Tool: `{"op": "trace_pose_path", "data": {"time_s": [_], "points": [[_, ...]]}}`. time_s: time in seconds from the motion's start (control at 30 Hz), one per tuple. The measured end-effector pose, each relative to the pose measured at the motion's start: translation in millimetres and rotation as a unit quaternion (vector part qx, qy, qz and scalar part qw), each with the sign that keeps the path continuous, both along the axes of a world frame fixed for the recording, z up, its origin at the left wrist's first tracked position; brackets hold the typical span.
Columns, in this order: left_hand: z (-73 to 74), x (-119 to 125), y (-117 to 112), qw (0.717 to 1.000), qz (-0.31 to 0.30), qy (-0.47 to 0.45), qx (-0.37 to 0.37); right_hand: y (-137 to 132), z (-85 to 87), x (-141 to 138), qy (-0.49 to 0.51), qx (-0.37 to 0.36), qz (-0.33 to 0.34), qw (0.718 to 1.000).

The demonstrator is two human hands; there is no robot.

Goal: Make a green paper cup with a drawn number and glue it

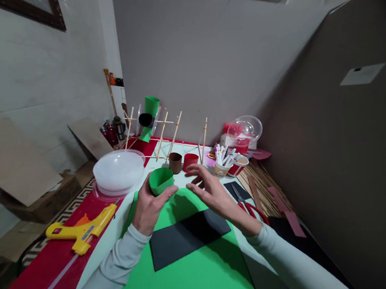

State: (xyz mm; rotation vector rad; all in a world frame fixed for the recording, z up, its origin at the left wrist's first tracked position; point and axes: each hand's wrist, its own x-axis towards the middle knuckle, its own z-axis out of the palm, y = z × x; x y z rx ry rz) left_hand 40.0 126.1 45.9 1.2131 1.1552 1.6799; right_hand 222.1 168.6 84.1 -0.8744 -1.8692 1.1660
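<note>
My left hand (150, 207) is wrapped round a short green paper tube (161, 180), held a little above the table. My right hand (210, 190) hovers just to the right of the tube with its fingers spread and holds nothing. Under both hands lies a green paper sheet (191, 276) with a black paper rectangle (186, 236) on top of it. Just behind the tube stand a brown paper tube (175, 162) and a red paper tube (190, 161).
A yellow glue gun (83, 229) lies on red cloth at the left, near stacked white bowls (119, 171). A stick frame (164, 136) with green and black tubes stands at the back. Cups of pens (224, 162), red-handled scissors (250, 205) and paper strips lie right.
</note>
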Motion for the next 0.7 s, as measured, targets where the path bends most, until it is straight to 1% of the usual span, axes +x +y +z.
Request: {"op": "trace_pose_path", "data": {"time_s": [0.03, 0.07, 0.13, 0.2, 0.27, 0.33, 0.4, 0.43, 0.5, 0.6, 0.67, 0.7], "points": [[0.4, 0, 1, 1.000, 0.003, 0.017, -0.002, -3, 7.5, 3, -0.006, 0.035, -0.011, 0.999], [0.9, 0, 2, 0.999, 0.007, 0.034, -0.002, -6, 14.7, 3, -0.015, 0.068, -0.009, 0.998], [1.2, 1, 2, 0.998, 0.017, 0.067, 0.004, -14, 24.9, -1, -0.062, 0.151, 0.032, 0.986], [0.2, 3, 1, 0.995, 0.026, 0.098, 0.014, -21, 26.7, -10, -0.154, 0.252, 0.079, 0.952], [-1.8, 5, 0, 0.992, 0.029, 0.123, 0.016, -23, 21.3, -19, -0.236, 0.322, 0.093, 0.912], [-3.8, 8, 0, 0.990, 0.030, 0.139, 0.011, -22, 15.0, -22, -0.264, 0.338, 0.080, 0.900], [-5.0, 10, 0, 0.989, 0.024, 0.145, -0.001, -17, 15.0, -19, -0.264, 0.342, 0.070, 0.899], [-5.4, 10, 1, 0.989, 0.023, 0.144, -0.009, -12, 18.6, -14, -0.264, 0.344, 0.064, 0.899], [-6.0, 10, 1, 0.989, 0.027, 0.141, -0.030, 2, 32.0, -4, -0.267, 0.350, 0.035, 0.897], [-8.6, 9, 2, 0.987, 0.039, 0.145, -0.061, 41, 55.8, 7, -0.288, 0.351, -0.045, 0.890], [-11.7, 8, 1, 0.984, 0.035, 0.161, -0.072, 75, 64.5, 6, -0.319, 0.338, -0.085, 0.881], [-13.4, 8, 1, 0.982, 0.030, 0.173, -0.075, 92, 65.5, 3, -0.339, 0.326, -0.096, 0.877]]}}
